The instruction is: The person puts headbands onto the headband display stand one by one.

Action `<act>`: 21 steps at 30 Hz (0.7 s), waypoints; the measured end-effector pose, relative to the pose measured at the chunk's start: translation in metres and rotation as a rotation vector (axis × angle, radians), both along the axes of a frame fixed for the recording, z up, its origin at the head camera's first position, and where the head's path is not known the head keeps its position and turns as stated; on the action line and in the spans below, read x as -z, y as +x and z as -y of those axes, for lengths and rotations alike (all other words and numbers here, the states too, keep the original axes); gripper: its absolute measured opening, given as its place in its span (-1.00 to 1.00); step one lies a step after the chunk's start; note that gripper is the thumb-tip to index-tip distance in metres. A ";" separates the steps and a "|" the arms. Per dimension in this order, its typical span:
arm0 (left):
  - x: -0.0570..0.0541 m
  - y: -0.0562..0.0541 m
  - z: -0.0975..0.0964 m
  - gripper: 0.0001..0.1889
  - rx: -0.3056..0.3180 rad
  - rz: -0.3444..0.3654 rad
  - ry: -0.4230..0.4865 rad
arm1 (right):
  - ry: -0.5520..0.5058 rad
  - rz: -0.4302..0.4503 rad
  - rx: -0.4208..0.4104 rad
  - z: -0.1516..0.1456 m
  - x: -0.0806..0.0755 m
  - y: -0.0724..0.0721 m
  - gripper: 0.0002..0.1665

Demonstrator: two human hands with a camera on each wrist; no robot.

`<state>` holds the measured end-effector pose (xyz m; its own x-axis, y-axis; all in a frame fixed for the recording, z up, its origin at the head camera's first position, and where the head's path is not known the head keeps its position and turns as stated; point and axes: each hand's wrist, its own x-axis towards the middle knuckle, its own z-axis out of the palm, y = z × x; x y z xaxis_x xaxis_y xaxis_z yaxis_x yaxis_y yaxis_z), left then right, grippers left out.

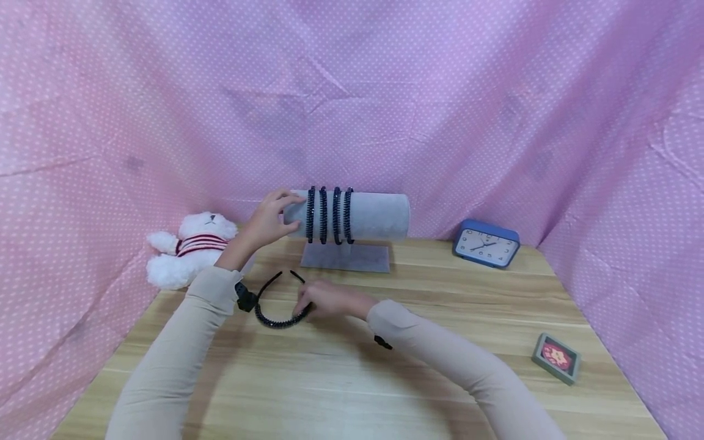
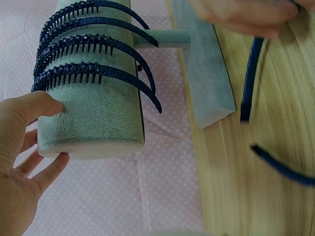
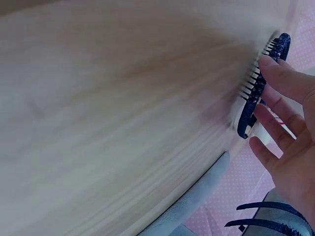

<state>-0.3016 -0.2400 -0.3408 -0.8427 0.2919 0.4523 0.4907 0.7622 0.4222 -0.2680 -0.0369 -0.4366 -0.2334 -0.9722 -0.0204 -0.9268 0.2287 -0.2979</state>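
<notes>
A grey velvet headband stand with a horizontal roll stands at the back of the wooden table. Several dark beaded toothed headbands hang side by side over the roll, towards its left end. My left hand holds that end, the thumb on the roll's side and the other fingers around its rim, as the left wrist view shows. One more dark beaded headband lies in front of the stand, its two tips pointing towards it. My right hand pinches this headband's beaded band on its right side.
A white plush bear in a striped top sits at the left, close to my left forearm. At the back right stands a blue clock, and a small framed star picture lies nearer on the right. Pink dotted cloth encloses the table.
</notes>
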 end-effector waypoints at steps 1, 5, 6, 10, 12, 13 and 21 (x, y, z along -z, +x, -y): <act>0.000 0.000 0.000 -0.47 -0.003 0.004 0.002 | 0.003 -0.021 -0.008 -0.002 0.000 0.001 -0.69; 0.000 0.000 0.000 -0.46 -0.014 0.015 0.001 | 0.020 -0.084 -0.030 -0.010 0.003 0.004 -0.70; 0.000 0.000 0.000 -0.46 -0.015 0.015 -0.001 | 0.024 -0.101 -0.031 -0.012 0.004 0.005 -0.70; -0.001 0.000 0.000 -0.46 -0.015 0.014 0.000 | 0.005 -0.088 -0.039 -0.019 0.004 0.006 -0.72; -0.001 0.000 0.000 -0.47 -0.018 0.009 -0.003 | -0.018 -0.051 -0.033 -0.023 0.003 0.005 -0.75; -0.001 0.000 -0.001 -0.47 -0.019 0.006 -0.007 | -0.033 -0.025 -0.029 -0.025 0.003 0.005 -0.76; 0.000 -0.001 -0.001 -0.47 -0.025 -0.012 -0.025 | -0.121 0.050 0.014 -0.049 -0.011 0.003 -0.75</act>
<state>-0.3021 -0.2390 -0.3408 -0.8446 0.2824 0.4549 0.4761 0.7847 0.3968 -0.2649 0.0123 -0.4258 -0.2486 -0.9649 0.0851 -0.9071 0.2011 -0.3698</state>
